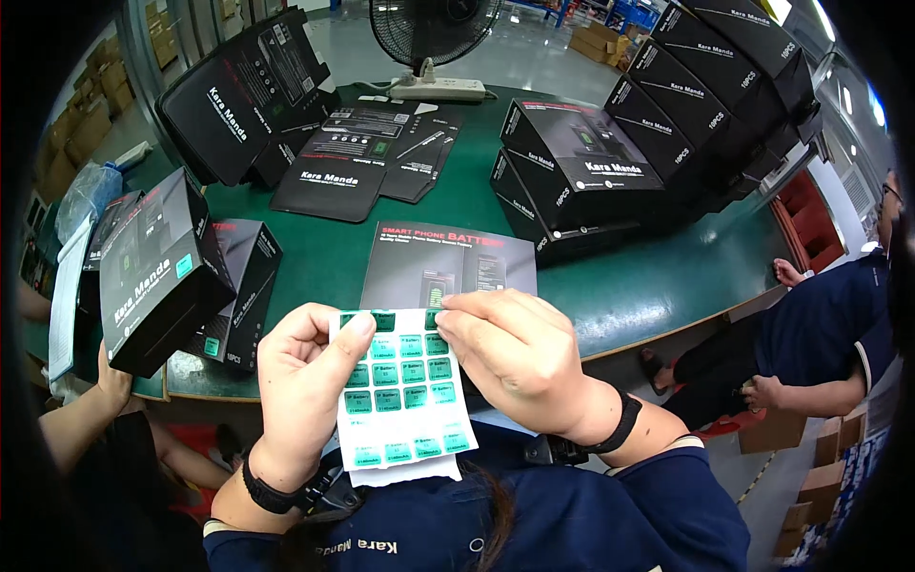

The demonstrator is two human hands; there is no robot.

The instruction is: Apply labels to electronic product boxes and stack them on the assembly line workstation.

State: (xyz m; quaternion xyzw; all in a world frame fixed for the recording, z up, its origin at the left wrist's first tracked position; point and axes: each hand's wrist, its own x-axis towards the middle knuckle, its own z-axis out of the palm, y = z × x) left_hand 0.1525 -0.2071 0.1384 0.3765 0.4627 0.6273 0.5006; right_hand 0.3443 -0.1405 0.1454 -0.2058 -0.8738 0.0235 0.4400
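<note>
My left hand (pixel 300 381) holds a white sheet of stickers (pixel 391 426) by its upper left edge, thumb on top. Rows of small green rectangular labels cover the sheet, with a bare strip and a gap in the top row. At the sheet's upper right corner, my right hand (pixel 524 357) has its fingertips closed on a green sticker (pixel 432 319). Whether that sticker has come off the backing I cannot tell. Just beyond the sheet lies a dark grey printed box (pixel 453 253), its near part hidden by my hands and the sheet.
Black cartons are stacked at the right (pixel 658 114). Flattened black cartons (pixel 329 162) lie at the back. At the left, a co-worker's hand (pixel 114 377) touches a black carton (pixel 157 276) bearing a green label. A power strip (pixel 438 90) and fan (pixel 434 29) stand behind the green table (pixel 315 257).
</note>
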